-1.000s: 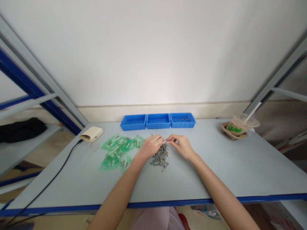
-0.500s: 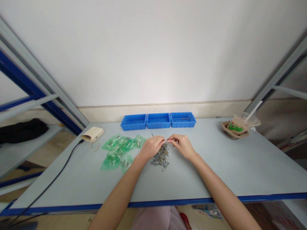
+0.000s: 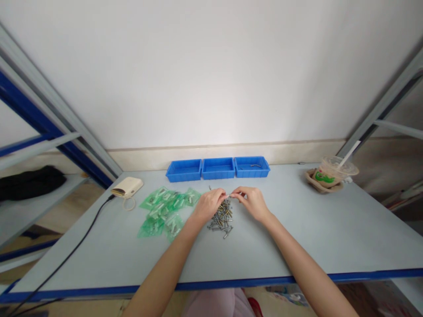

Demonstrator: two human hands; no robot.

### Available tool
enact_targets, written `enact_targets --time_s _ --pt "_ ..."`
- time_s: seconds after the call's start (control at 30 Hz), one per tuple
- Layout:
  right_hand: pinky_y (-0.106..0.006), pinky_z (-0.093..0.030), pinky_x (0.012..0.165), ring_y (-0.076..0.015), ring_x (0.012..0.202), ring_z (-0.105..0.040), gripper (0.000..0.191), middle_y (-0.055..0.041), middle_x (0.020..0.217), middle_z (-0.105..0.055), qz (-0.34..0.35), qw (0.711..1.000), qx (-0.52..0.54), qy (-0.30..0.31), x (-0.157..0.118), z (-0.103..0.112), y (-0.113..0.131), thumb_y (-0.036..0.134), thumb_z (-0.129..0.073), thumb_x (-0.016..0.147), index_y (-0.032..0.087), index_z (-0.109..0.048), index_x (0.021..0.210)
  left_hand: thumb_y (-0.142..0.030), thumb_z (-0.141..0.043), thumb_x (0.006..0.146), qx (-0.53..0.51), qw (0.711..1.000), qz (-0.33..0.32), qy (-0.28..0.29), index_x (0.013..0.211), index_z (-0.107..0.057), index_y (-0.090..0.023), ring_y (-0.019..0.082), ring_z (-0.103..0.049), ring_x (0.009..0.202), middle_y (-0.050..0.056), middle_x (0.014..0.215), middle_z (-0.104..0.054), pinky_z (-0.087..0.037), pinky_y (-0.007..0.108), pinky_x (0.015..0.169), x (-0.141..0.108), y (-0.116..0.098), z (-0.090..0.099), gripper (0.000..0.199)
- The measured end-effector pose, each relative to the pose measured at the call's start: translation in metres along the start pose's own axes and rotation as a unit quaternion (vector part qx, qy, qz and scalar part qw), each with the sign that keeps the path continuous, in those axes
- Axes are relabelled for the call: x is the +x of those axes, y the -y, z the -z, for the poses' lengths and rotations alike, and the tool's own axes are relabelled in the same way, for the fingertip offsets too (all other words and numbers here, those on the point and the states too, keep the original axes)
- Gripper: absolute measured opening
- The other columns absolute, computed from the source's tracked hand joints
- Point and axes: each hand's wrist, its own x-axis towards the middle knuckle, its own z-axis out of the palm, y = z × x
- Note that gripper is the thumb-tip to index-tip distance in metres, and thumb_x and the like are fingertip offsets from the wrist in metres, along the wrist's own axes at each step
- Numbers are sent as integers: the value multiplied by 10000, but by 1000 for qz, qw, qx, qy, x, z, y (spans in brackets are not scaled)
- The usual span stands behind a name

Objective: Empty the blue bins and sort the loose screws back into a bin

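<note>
Over the far end of a heap of small metal screws and pins, my left hand and my right hand meet fingertip to fingertip. Both are closed in a pinch. A tiny pale piece shows between the fingertips, too small to name. Silver and brass-coloured parts make up the heap, partly hidden behind my left hand. Left of that hand lie several green plastic bags with small parts inside. One loose screw lies just beyond my left hand.
Three blue bins stand in a row near the wall; the right one holds a few thin metal pieces. A cream-coloured device with a black cable is at left. At right, a drink cup with a straw sits in a cardboard holder.
The view has tipped slightly, so the table sits a little lower in the picture. Both hands keep their pinch at the same place over the heap.
</note>
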Motion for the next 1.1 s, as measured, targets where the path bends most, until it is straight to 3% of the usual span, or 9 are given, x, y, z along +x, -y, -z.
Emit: enact_targets --time_s 0.13,0.27,0.4,0.57,0.73,0.93,1.1 --pt "-239 -421 659 -136 635 -608 267 -22 764 -694 -32 999 14 6 2 0 -2 395 -484 871 205 -667 825 -346 -307 943 15 1000 -17 0 818 -535 -167 133 -568 664 17 706 -593 -404 234 613 0 0 0 316" --pt "-236 -432 680 -130 682 -604 220 -26 895 -686 14 1000 21 5 1 -2 -4 384 -514 857 221 -638 936 -324 -276 952 18 1000 -22 3 802 -529 -166 125 -553 643 12 686 -575 -393 227 603 0 1 -1 334" --pt "-242 -424 692 -143 713 -601 243 -39 824 -675 53 998 -17 2 -1 -4 -5 363 -460 891 202 -640 869 -320 -274 952 35 999 -29 9 800 -531 -164 131 -554 631 15 675 -580 -387 231 585 1 2 -1 337" --pt "-252 -422 689 -154 719 -605 296 -51 807 -676 16 999 -37 0 -1 -5 -4 383 -427 903 193 -645 843 -297 -306 947 27 999 -41 9 876 -543 -168 141 -584 704 30 748 -614 -415 239 634 0 1 0 279" --pt "-250 -436 715 -142 751 -610 233 -35 925 -676 34 999 -10 8 -1 -4 -3 374 -475 881 224 -614 992 -246 -290 944 28 998 -51 15 823 -554 -169 136 -580 699 29 730 -602 -418 236 638 0 0 2 300" --pt "-252 -414 688 -161 756 -622 250 -25 835 -697 20 998 -58 22 -2 -3 -1 365 -451 896 226 -656 860 -273 -310 944 13 999 -46 14 863 -553 -171 134 -588 694 25 746 -623 -407 232 622 1 0 2 276" --pt "-258 -415 702 -150 739 -622 233 -17 940 -693 24 997 -61 34 -1 -2 0 385 -494 874 242 -629 999 -284 -300 948 26 999 -37 9 797 -549 -165 125 -567 616 11 678 -607 -377 227 577 0 0 0 315"
